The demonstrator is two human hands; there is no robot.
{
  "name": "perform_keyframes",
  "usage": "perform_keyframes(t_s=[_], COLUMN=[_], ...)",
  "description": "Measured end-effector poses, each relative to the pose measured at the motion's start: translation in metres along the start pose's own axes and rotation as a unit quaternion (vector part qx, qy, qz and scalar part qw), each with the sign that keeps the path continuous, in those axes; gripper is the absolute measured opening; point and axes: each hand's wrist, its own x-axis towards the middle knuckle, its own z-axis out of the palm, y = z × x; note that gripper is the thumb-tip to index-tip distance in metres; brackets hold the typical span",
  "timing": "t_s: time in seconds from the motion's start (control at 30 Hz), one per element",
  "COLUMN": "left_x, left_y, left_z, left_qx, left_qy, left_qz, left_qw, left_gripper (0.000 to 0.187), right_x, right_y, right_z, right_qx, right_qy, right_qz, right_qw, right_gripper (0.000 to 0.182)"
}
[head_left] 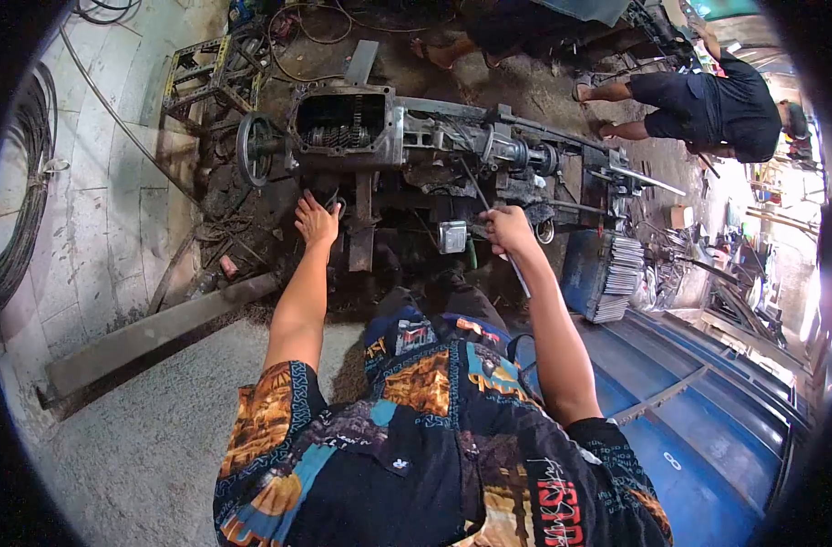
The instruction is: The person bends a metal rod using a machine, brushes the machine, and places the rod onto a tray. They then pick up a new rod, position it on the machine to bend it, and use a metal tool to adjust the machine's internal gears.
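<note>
A greasy metal machine with an open-topped gearbox (393, 137) lies across the floor in front of me, gears (341, 136) showing inside. My left hand (317, 222) is just below the gearbox's near side, fingers stretched out, thumb beside a small dark metal piece. My right hand (510, 231) is closed round a long thin metal rod (473, 184); one end slants up toward the machine's shaft, the other sticks out below my fist. Left of my right hand is a small shiny metal box (452, 237). A handwheel (244, 149) stands at the gearbox's left end.
Another person (708, 98) bends over work at the upper right. Metal shelving (206, 77) and a coiled black cable (24, 187) are at the left. A stack of metal plates (620, 278) and blue panels (708, 447) lie at the right, a long beam (161, 337) at the lower left.
</note>
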Motion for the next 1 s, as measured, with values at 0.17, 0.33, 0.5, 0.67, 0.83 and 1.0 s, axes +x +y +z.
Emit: perform_keyframes(t_s=[0.17,0.33,0.5,0.67,0.83,1.0], left_x=[0.021,0.032,0.038,-0.007,-0.042,-0.076], left_y=[0.000,-0.004,-0.007,0.007,-0.002,0.004], left_z=[0.025,0.028,0.015,-0.037,-0.032,-0.024], left_qx=[0.071,0.060,0.017,-0.034,-0.072,-0.059], left_qy=[-0.060,-0.079,-0.166,-0.070,0.082,0.126], left_qz=[-0.009,-0.015,-0.037,-0.015,0.058,0.097], left_qw=[0.996,0.995,0.985,0.997,0.992,0.986], left_gripper=[0.101,0.102,0.106,0.105,0.097,0.096], right_x=[-0.005,-0.007,0.003,0.012,0.042,0.042], right_y=[-0.006,-0.008,-0.001,-0.021,-0.026,-0.021], right_z=[-0.003,0.001,0.009,0.009,0.007,0.015], right_qx=[0.031,0.023,-0.004,0.092,0.200,0.234], right_qy=[-0.018,-0.016,-0.020,-0.050,-0.097,-0.086], right_qz=[0.018,0.016,-0.005,0.033,0.051,0.049], right_qw=[0.999,0.999,1.000,0.994,0.974,0.967], right_gripper=[0.022,0.022,0.020,0.016,0.018,0.017])
